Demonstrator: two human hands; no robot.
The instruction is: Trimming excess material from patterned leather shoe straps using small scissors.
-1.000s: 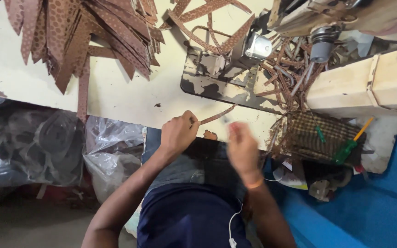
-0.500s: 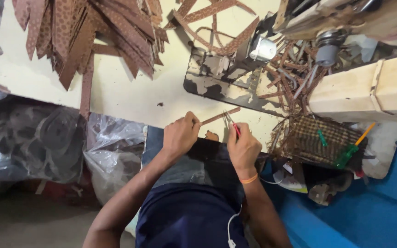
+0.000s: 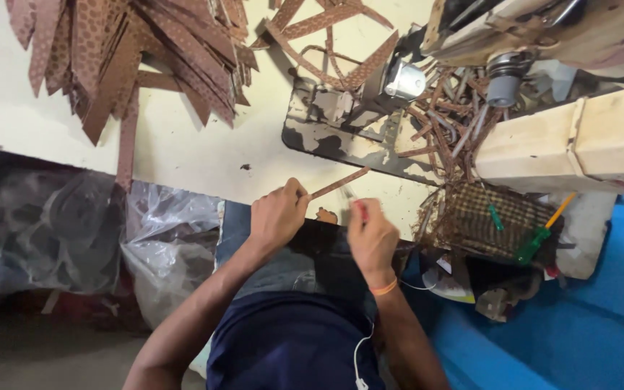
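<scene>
I see even, soft daylight on the cream table top (image 3: 182,144), with faint shadows. My right hand (image 3: 371,235) smears with motion blur; edges bend slightly, and the lower left corner sits dim.

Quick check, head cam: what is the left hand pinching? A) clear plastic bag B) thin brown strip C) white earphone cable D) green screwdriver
B: the left hand pinches one end of a thin brown strip, which slants up toward the sewing machine bed; the green screwdriver lies apart on the woven basket.
</scene>
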